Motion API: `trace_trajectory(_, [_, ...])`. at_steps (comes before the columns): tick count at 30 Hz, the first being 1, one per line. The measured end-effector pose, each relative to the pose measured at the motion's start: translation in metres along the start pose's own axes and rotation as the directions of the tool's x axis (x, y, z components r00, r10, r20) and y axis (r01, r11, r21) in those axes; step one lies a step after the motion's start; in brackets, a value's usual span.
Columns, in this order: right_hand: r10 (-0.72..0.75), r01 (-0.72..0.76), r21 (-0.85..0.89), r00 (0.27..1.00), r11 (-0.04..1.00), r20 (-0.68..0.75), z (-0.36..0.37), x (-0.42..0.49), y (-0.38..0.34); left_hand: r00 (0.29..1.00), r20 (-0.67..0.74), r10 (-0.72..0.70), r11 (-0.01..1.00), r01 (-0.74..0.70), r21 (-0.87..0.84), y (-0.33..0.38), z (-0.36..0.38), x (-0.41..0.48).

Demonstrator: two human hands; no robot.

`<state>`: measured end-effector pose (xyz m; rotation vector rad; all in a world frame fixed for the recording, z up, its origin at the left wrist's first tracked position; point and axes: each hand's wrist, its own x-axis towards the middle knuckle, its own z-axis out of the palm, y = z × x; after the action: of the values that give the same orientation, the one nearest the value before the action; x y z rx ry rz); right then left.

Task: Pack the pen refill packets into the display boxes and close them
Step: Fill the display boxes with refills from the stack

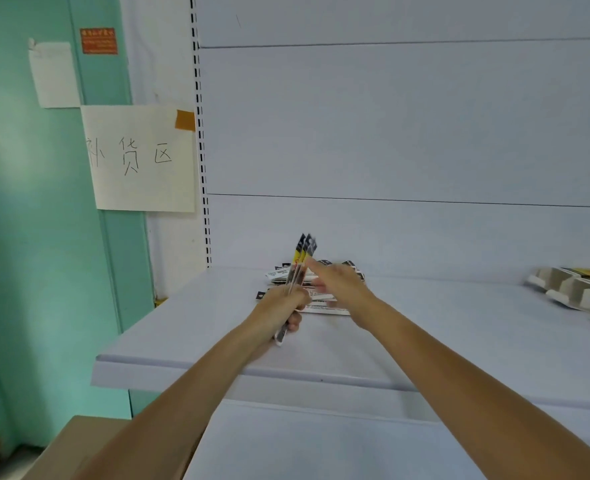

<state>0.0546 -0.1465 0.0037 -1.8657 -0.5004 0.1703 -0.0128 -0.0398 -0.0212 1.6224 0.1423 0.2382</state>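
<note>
**A:** What does the left grip hold?

**B:** A bundle of refill packets. The fingers are curled round its lower part. The bundle stands tilted above the shelf, and its bottom end pokes out beneath the hand. The right grip has its fingers stretched forward and carries nothing that I can make out. Its forefinger reaches the bundle's upper part, but blur hides whether it touches.

**A:** How would such packets handle?

**B:** They look light, thin and glossy. I would expect them to be fairly stiff along their length and slippery against one another, so apt to fan out or slide. Taking hold round the middle seems best, with the other hand squaring the ends.

**A:** And round about?

**B:** A loose pile of more packets lies on the shelf, partly under the hands. The display boxes lie well apart at the right edge and appear open. The shelf is pale and smooth, with a plain back panel. A handwritten paper sign hangs to the left beside a green wall, and a brown carton sits low on the left.
</note>
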Motion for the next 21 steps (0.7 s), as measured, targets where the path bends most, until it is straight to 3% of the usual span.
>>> trace_trajectory(2, [0.037,-0.055,0.073,0.973,0.996,0.228,0.002,-0.006,0.002,0.996,0.066,0.059,0.966,-0.074,0.247,-0.001,0.003,-0.002])
trace_trajectory(3, [0.021,-0.037,0.058,0.967,0.998,0.253,0.003,-0.007,0.002,0.991,0.101,0.083,0.920,-0.115,0.375,-0.001,0.005,-0.005])
trace_trajectory(5, [-0.027,0.023,0.021,0.981,1.000,0.190,0.002,-0.004,0.004,0.979,0.157,0.131,0.823,-0.196,0.533,0.001,0.008,-0.010])
trace_trajectory(7, [-0.123,0.128,-0.060,0.989,0.990,0.078,-0.006,-0.002,0.001,0.964,0.076,0.255,0.681,-0.235,0.694,0.006,0.007,-0.013])
trace_trajectory(8, [-0.174,0.179,-0.132,0.984,0.975,0.050,-0.013,-0.003,-0.001,0.904,-0.009,0.427,0.550,-0.251,0.797,0.010,0.004,-0.013])
trace_trajectory(9, [-0.218,0.224,-0.210,0.974,0.952,0.055,-0.018,-0.003,-0.001,0.780,-0.030,0.626,0.379,-0.271,0.885,0.015,-0.001,-0.013])
trace_trajectory(11, [-0.289,0.330,-0.399,0.944,0.856,0.161,-0.025,-0.004,0.000,0.553,0.203,0.808,-0.033,-0.302,0.953,0.026,-0.009,-0.007])
trace_trajectory(12, [-0.310,0.385,-0.486,0.922,0.784,0.230,-0.026,-0.005,0.000,0.505,0.333,0.796,-0.201,-0.298,0.933,0.030,-0.012,-0.001])
trace_trajectory(13, [-0.344,0.449,-0.536,0.893,0.715,0.289,-0.025,-0.007,0.001,0.520,0.423,0.742,-0.318,-0.282,0.905,0.033,-0.014,0.003])
trace_trajectory(14, [-0.384,0.507,-0.558,0.862,0.657,0.332,-0.023,-0.008,0.001,0.589,0.469,0.658,-0.387,-0.269,0.882,0.035,-0.013,0.004])
trace_trajectory(15, [-0.425,0.558,-0.553,0.830,0.619,0.362,-0.021,-0.010,0.001,0.675,0.475,0.564,-0.417,-0.263,0.870,0.036,-0.011,0.004])
trace_trajectory(17, [-0.428,0.584,-0.530,0.812,0.615,0.397,-0.024,-0.015,0.001,0.800,0.424,0.425,-0.370,-0.274,0.888,0.029,-0.008,0.006])
trace_trajectory(19, [-0.274,0.461,-0.586,0.882,0.666,0.383,-0.034,-0.019,0.002,0.877,0.332,0.349,-0.249,-0.255,0.935,0.022,-0.006,0.006])
trace_trajectory(21, [-0.172,0.301,-0.651,0.952,0.697,0.255,-0.052,-0.022,0.006,0.904,0.265,0.336,-0.126,-0.235,0.964,0.015,-0.006,0.008])
